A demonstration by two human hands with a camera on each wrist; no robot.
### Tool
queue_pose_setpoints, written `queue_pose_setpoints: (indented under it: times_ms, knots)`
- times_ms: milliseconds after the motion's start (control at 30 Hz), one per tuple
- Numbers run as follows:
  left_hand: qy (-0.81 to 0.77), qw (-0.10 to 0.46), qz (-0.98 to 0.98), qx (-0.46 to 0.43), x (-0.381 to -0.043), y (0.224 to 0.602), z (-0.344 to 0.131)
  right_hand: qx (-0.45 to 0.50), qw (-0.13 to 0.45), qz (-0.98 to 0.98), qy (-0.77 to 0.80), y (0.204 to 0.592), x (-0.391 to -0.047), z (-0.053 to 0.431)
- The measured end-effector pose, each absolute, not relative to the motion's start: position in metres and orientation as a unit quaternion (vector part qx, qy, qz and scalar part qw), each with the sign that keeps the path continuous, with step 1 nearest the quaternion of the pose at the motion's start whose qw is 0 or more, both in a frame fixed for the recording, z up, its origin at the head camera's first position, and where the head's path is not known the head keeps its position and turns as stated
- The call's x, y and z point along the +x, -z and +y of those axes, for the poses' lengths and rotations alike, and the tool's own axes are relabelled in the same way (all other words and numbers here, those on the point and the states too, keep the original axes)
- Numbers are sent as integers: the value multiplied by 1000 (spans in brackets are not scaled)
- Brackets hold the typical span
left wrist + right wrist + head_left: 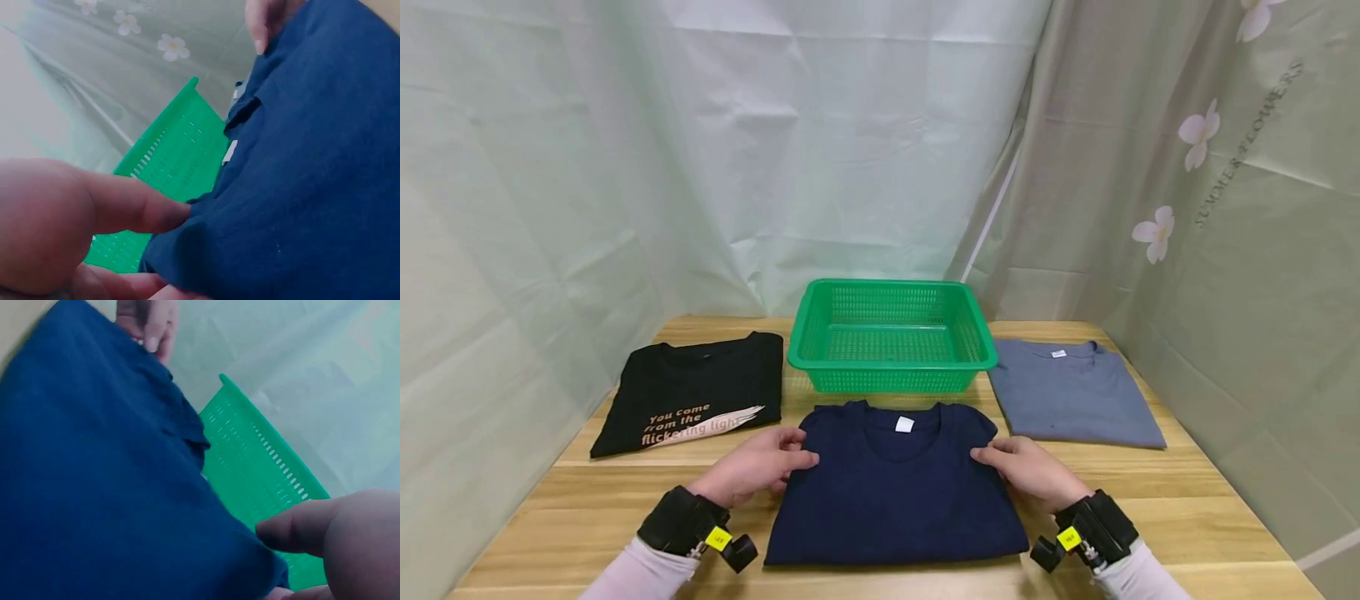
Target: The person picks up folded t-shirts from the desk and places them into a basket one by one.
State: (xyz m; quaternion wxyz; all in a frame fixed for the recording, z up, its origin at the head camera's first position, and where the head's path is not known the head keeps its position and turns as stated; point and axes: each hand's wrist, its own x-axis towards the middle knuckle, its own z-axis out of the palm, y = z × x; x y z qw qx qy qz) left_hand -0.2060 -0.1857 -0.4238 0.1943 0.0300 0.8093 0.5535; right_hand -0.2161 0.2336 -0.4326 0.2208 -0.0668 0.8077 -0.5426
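Navy T-shirt [895,508], folded, near edge of worktop [1195,508]; left hand [760,462] and right hand [1032,471] pinch its opposite sides. Green basket [891,381] stands toward the far edge.

Pinches blue cloth [119,469] at lower right with right hand [350,544]; shows left hand [153,325] at top, green basket [244,462] right of centre, pale curtain [312,381] at upper right.
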Motion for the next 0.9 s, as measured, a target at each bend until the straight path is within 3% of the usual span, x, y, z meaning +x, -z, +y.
queue_pose_setpoints:
  times_ms: [233, 900]
  knots:
    - [-569, 213, 794, 40, -204, 427, -191, -72, 289, 733, 612, 434, -220, 241]
    - [-605, 199, 770, 44, -193, 420, -199, -65, 258, 731, 629, 423, -208, 253]
